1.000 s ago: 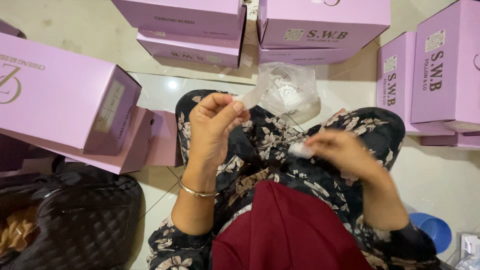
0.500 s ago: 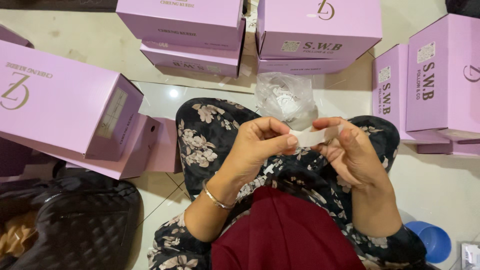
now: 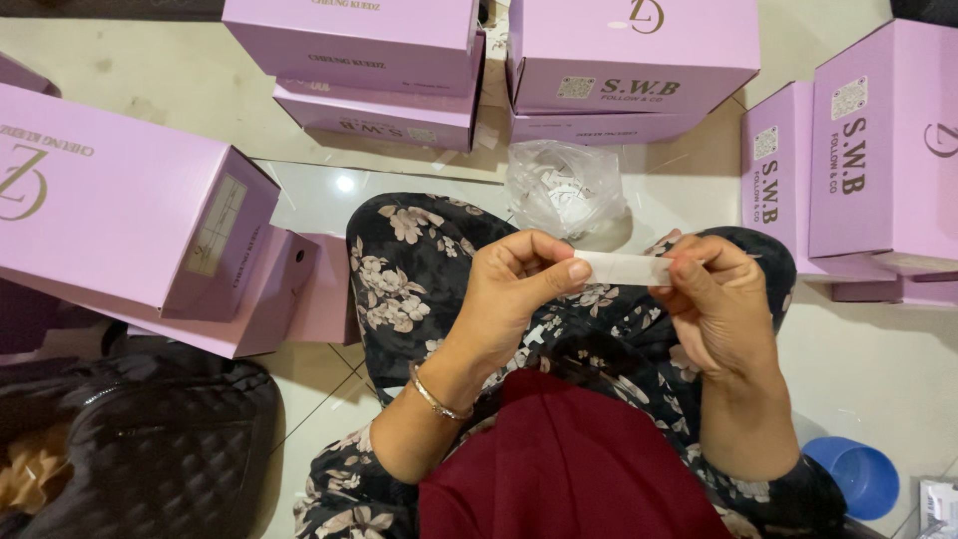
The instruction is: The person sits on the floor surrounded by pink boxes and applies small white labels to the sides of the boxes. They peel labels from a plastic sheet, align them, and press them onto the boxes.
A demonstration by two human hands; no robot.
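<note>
A short white strip (image 3: pixel 624 268), thin and slightly translucent like tape or paper, is stretched between the two hands above the person's lap. Its long axis runs level from left to right across the view, one end toward each hand. The left hand (image 3: pixel 514 289) pinches the left end, its fingers (image 3: pixel 571 269) pressed together on it with the thumb on top; the right hand (image 3: pixel 720 299) pinches the right end the same way, fingers curled in.

Just beyond the strip, on the pale tiled floor (image 3: pixel 180 90), lies a crumpled clear plastic bag (image 3: pixel 564 188) with white contents. Lilac cardboard boxes (image 3: pixel 629 60), smooth and sharp-edged, ring the spot on the left, far and right sides, leaving only a narrow bare patch of tile around the bag. A black quilted bag (image 3: pixel 130 449) sits at lower left, a blue plastic bowl (image 3: pixel 848 477) at lower right. The lap is covered by dark floral cloth (image 3: pixel 419 269) and a maroon fabric (image 3: pixel 569 469).
</note>
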